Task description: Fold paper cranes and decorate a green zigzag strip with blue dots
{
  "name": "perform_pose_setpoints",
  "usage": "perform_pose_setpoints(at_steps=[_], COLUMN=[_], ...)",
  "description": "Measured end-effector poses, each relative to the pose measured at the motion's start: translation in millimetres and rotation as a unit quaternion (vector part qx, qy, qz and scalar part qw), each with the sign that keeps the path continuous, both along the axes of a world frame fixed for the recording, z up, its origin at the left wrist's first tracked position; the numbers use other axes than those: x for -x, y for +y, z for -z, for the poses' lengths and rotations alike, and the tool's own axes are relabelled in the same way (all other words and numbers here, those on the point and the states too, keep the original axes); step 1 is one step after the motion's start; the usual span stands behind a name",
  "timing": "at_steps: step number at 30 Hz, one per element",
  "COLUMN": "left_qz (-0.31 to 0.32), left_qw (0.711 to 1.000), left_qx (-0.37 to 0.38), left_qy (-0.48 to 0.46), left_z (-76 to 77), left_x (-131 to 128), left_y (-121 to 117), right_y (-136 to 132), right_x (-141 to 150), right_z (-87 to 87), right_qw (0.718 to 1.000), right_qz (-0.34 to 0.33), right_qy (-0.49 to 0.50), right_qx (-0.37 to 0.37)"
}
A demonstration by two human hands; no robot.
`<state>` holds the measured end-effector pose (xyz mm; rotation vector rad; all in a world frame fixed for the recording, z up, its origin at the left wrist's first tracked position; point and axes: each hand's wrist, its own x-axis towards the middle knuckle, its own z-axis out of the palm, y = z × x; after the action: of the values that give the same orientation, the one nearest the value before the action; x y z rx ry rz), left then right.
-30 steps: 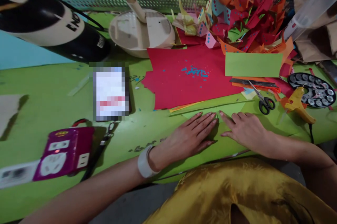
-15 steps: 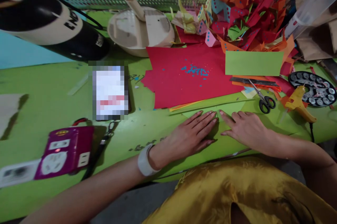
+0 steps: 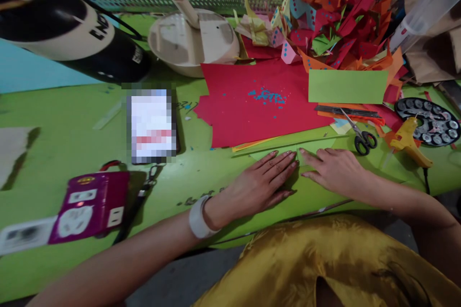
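My left hand (image 3: 264,179) lies flat, its fingers stretched over a piece of light green paper (image 3: 321,145) on the green table (image 3: 201,175). My right hand (image 3: 336,170) rests at the paper's right part, with the index finger and thumb extended and the other fingers bent under. Its index fingertip touches the paper close to a short crease or edge running between the two hands. The paper's far edge stands slightly raised, and much of the sheet is hidden beneath my hands. Neither hand grips anything.
Beyond the paper lies a red sheet (image 3: 234,119) scattered with blue bits. Scissors (image 3: 365,142), a yellow glue gun (image 3: 406,139) and a black palette (image 3: 428,119) are at right. Folded paper shapes (image 3: 334,23) pile up behind. Leftward are a phone (image 3: 151,124), purple power socket (image 3: 90,206) and bottle (image 3: 97,33).
My right hand has shifted slightly away from my body, its index fingertip moving a little along the paper. The left hand stays in place.
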<state>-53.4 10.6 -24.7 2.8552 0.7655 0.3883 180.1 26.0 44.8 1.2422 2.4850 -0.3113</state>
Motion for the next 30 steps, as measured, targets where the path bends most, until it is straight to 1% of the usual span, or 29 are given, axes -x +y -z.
perform_pose_setpoints(at_steps=[4, 6, 8, 12, 17, 20, 24, 30], left_qz=[-0.002, -0.004, -0.003, 0.002, 0.005, 0.006, 0.007, 0.013], left_qw=[1.000, 1.000, 1.000, 0.999, 0.999, 1.000, 1.000, 1.000], left_qx=[0.003, 0.005, 0.000, -0.031, -0.032, -0.018, -0.006, -0.023], left_qy=[-0.004, -0.004, 0.001, 0.011, 0.010, 0.006, -0.003, 0.015], left_z=[-2.0, -2.9, -3.3, -2.9, -1.6, -0.2, 0.4, -0.7], left_x=[-1, -1, -2, -3, -3, -2, -2, -2], left_y=[0, 0, 0, 1, 0, 1, 1, 2], right_y=[4, 7, 10, 18, 25, 25, 27, 33], right_x=[-1, -2, -2, -1, 3, 4, 5, 4], right_z=[2.3, 7.7, 14.3, 21.3, 15.4, 13.1, 14.8, 18.8], right_qw=[0.998, 0.994, 0.989, 0.973, 0.934, 0.923, 0.911, 0.886], right_qz=[0.023, 0.031, 0.055, 0.132, 0.208, 0.230, 0.245, 0.262], right_qy=[0.059, 0.100, 0.138, 0.169, 0.201, 0.200, 0.208, 0.221], right_qx=[-0.016, -0.020, -0.009, 0.084, 0.212, 0.234, 0.257, 0.311])
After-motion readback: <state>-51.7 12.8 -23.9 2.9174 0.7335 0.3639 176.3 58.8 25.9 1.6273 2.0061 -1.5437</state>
